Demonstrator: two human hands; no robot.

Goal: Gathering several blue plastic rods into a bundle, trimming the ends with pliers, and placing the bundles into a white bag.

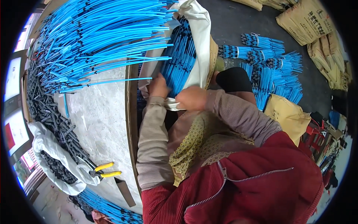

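Note:
A sack (203,41) with a white inside stands between the worktable and my lap, its mouth wide. It holds many thin blue rods (181,59) with black fittings. My left hand (158,86) is closed at the sack's left edge, partly blurred, and its fingertips are hidden. At the near rim my right hand (192,98) is closed on the folded white edge, the fingers curled over it. A strip of the white material shows between the two hands.
Loose blue rods (112,30) lie heaped on the grey worktable (106,108), some jutting past its edge. Black fittings (44,100), a white bag (56,171) and yellow-handled pliers (106,170) are at left. Rod bundles (274,78) and brown sacks (305,22) lie on the floor.

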